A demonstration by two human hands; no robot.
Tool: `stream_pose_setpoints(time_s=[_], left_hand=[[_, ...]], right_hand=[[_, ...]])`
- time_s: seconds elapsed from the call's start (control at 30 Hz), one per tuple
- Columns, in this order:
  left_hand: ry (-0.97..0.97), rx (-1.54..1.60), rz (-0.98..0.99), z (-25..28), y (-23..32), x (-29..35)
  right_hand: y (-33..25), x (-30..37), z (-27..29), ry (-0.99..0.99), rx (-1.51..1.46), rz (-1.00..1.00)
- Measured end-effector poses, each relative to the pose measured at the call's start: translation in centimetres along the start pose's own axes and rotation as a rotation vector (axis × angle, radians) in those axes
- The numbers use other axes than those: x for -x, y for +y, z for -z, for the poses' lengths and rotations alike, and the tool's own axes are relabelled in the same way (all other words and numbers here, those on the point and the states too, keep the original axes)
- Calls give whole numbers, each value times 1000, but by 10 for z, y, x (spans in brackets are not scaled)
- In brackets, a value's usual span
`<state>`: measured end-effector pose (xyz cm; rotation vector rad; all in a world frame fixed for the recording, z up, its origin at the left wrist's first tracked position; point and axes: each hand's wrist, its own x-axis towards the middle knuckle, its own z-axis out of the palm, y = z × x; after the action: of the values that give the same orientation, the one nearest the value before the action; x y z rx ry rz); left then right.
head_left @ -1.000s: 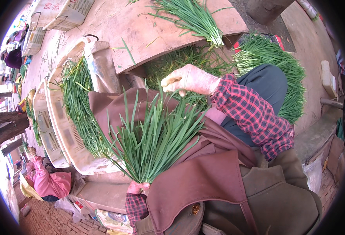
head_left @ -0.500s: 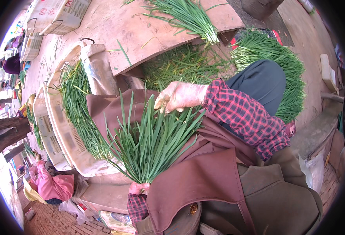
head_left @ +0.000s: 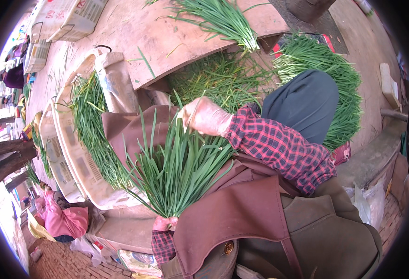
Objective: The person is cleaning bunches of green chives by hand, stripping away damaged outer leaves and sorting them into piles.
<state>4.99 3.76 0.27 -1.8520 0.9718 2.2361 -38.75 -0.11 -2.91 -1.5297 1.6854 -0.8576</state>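
Note:
A fanned bunch of long green garlic chives (head_left: 176,172) stands over my brown apron (head_left: 232,209), leaf tips upward. My left hand (head_left: 165,223), partly hidden by the apron's edge, is closed around the base of the bunch. At the upper leaves is my right hand (head_left: 205,116), in a pale thin glove below a red-and-black checked sleeve. Its fingers are bent down and pressed together among the tips; exactly which leaves they pinch is hard to see.
Left of my lap, a pale plastic crate (head_left: 107,197) holds more chives. A low wooden table (head_left: 134,28) bears a loose bunch (head_left: 223,23). Yellowish trimmings (head_left: 213,83) lie under its edge. A big chive heap (head_left: 339,88) sits beyond my knee. Someone in pink (head_left: 67,221) is at lower left.
My right hand has shifted slightly left and up along the leaf tips, its forearm following. My left hand and the base of the bunch have stayed in place.

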Motion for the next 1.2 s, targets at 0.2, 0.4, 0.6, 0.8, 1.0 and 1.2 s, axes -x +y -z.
stream_pose_setpoints(time_s=[0.2, 0.4, 0.6, 0.8, 1.0, 1.2], left_hand=[[-46, 106, 72, 58, -70, -26], [42, 9, 11, -6, 2, 1], [-81, 130, -14, 43, -53, -23], [-20, 122, 31, 41, -58, -21], [-77, 136, 51, 47, -63, -29], [-43, 169, 17, 52, -87, -9]], right_hand=[[6, 6, 56, 246, -711, -358], [19, 24, 66, -174, -306, -166], [6, 26, 39, -496, -256, -127], [18, 41, 15, 81, -485, -97], [29, 43, 54, 302, -450, -206], [19, 21, 65, -11, -292, -48]])
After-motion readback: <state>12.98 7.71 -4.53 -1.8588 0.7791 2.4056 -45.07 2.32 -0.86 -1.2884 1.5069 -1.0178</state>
